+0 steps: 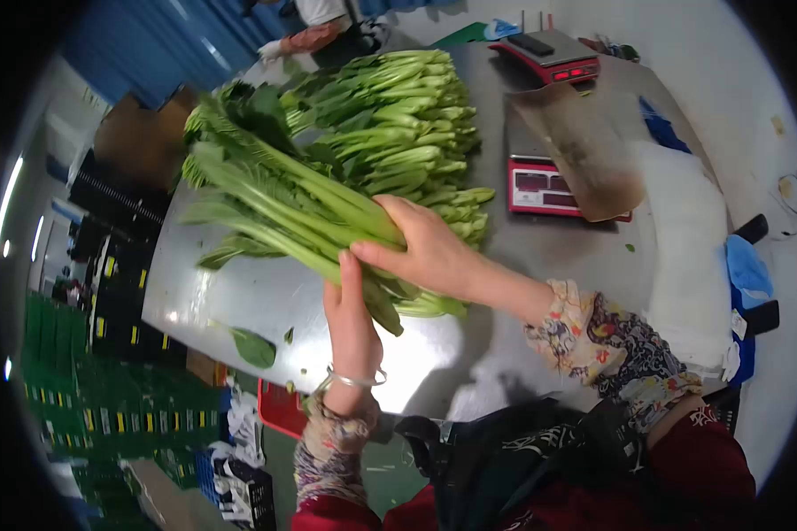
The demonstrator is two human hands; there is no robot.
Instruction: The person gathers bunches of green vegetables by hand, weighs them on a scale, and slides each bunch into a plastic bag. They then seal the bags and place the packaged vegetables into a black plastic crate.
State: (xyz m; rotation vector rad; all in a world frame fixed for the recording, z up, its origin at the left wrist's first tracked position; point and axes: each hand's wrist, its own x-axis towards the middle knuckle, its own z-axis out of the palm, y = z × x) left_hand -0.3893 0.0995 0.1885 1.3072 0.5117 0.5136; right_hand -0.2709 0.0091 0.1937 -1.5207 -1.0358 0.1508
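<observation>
On a shiny metal table (239, 301), workroom, blue wall behind, stacked green crates (62, 389) on the floor to the left. Big pile of greens (407, 115) lies mid-table. Red scale (540, 186) to its right carries a brown sheet (584, 150); second red scale (553, 53) sits further back. Loose leaf (254, 347) near the table's front edge. Another person (314, 26) stands at the far side.

Bunch of greens (274, 190) is held just above the table, in front of the pile. Long axis runs diagonally: cut stalk ends point lower right toward the person, leafy tops upper left.

Right hand (425, 248), fingers wrapped over the stalks from above. Left hand (354, 323), with a bracelet (356, 380), grips the stalks from below, fingers closed on them.
</observation>
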